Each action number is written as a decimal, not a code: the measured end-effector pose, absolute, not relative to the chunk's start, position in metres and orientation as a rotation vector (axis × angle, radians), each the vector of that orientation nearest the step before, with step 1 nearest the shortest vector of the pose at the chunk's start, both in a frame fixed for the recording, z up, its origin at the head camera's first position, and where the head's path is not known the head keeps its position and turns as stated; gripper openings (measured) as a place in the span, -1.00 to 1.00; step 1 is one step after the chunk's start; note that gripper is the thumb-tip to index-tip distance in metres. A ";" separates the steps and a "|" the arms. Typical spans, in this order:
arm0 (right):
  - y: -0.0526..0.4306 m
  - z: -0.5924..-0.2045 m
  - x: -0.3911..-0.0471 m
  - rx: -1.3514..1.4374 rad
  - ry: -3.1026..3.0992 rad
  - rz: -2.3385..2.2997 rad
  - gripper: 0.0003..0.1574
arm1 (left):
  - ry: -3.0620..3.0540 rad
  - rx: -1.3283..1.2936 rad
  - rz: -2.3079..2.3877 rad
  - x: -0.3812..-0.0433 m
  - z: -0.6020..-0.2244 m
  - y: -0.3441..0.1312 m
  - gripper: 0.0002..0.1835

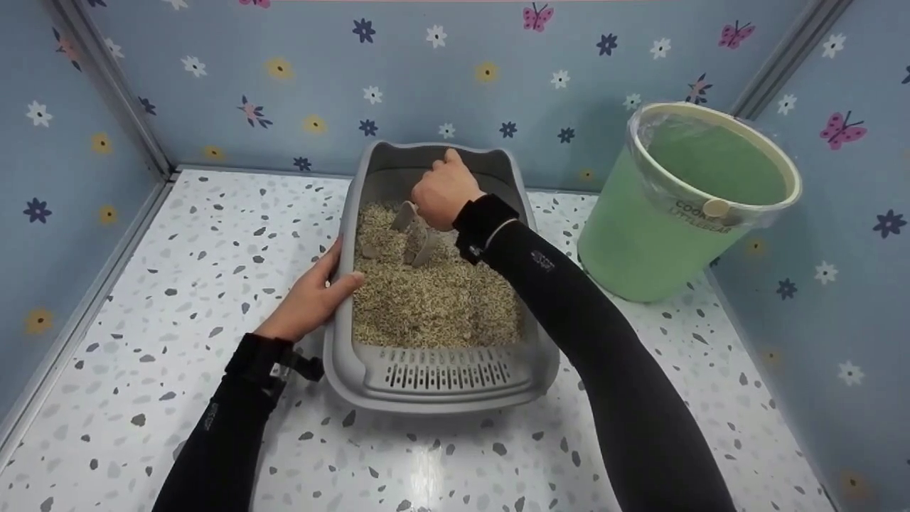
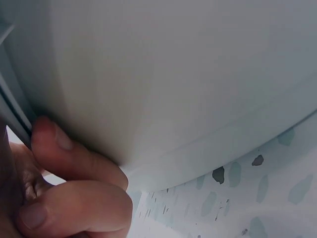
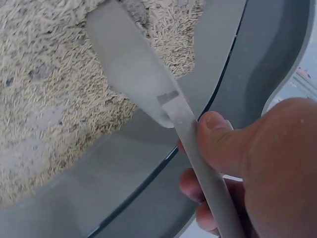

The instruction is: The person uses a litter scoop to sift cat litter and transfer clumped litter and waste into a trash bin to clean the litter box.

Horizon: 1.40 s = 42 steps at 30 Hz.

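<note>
A grey litter box point(image 1: 441, 400) stands on the floor, filled with pale pellet litter point(image 1: 434, 306). My left hand point(image 1: 313, 295) grips its left side, thumb over the rim; in the left wrist view, curled fingers point(image 2: 84, 168) lie against the outer wall. Over the back of the box, my right hand point(image 1: 448, 188) holds a grey litter scoop point(image 3: 131, 64) by its handle. The right wrist view shows the thumb and fingers wrapped round that handle, with the scoop's blade at the litter near the box wall. In the head view the hand partly hides the scoop.
To the right of the box stands a green trash bin point(image 1: 640, 235) with a clear liner over its cream rim. Blue panels point(image 1: 441, 71) with flowers and butterflies enclose the back and both sides. The floor point(image 1: 185, 284) is white with grey speckles.
</note>
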State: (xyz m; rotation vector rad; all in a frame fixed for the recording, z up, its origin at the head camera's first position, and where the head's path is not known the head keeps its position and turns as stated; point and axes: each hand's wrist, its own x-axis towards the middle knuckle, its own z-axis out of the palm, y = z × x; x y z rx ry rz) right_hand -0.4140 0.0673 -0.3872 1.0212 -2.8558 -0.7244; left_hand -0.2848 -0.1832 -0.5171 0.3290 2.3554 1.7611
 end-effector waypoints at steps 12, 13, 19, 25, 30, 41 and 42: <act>0.083 -0.402 -0.414 0.890 -3.089 -0.387 -0.60 | 2.340 0.335 1.772 -0.285 -0.518 -0.183 -0.07; 0.084 -0.404 -0.413 0.881 -3.103 -0.347 -0.61 | 2.337 0.328 1.773 -0.285 -0.518 -0.184 -0.07; 0.090 -0.415 -0.412 0.872 -3.123 -0.143 -0.57 | 2.362 0.327 1.748 -0.284 -0.517 -0.184 -0.09; 0.095 -0.426 -0.411 0.853 -3.154 0.018 -0.65 | 2.386 0.337 1.733 -0.286 -0.518 -0.184 -0.09; 0.099 -0.436 -0.410 0.829 -3.176 0.153 -0.69 | 2.390 0.352 1.737 -0.287 -0.519 -0.183 -0.08; 0.107 -0.449 -0.405 0.799 -3.190 0.369 -0.66 | 2.368 0.358 1.755 -0.287 -0.519 -0.183 -0.08; 0.107 -0.450 -0.405 0.797 -3.191 0.373 -0.66 | 2.369 0.356 1.754 -0.287 -0.519 -0.184 -0.09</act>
